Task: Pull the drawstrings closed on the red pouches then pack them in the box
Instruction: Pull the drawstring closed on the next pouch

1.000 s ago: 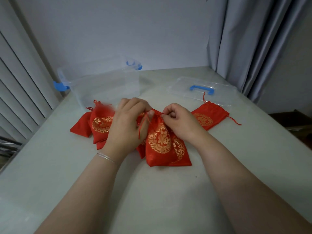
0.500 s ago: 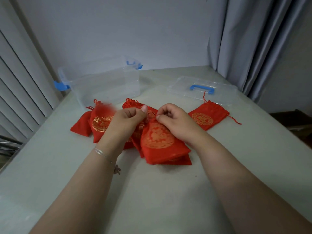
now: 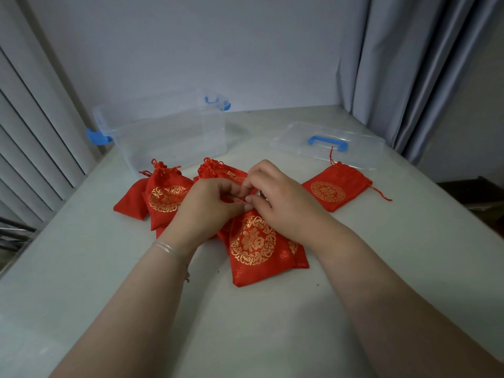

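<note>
Several red pouches with gold emblems lie on the pale table. The nearest pouch (image 3: pixel 253 246) lies flat in the middle. At its top edge my left hand (image 3: pixel 210 208) and my right hand (image 3: pixel 278 200) meet, both pinching its thin red drawstring (image 3: pixel 241 199). Two pouches with gathered tops sit behind: one at the left (image 3: pixel 166 195), one partly hidden behind my hands (image 3: pixel 218 170). Another pouch (image 3: pixel 335 189) lies alone at the right, its mouth ungathered. The clear box (image 3: pixel 169 132) with blue latches stands open at the back left.
The box's clear lid (image 3: pixel 327 145) with a blue handle lies flat at the back right. A grey curtain (image 3: pixel 409 64) hangs at the right. White slats (image 3: pixel 32 132) line the left side. The table's right edge drops off near a dark object (image 3: pixel 480 197).
The nearest pouch has settled flat with its emblem facing up. Both hands have come together at its top, fingers pinching the string.
</note>
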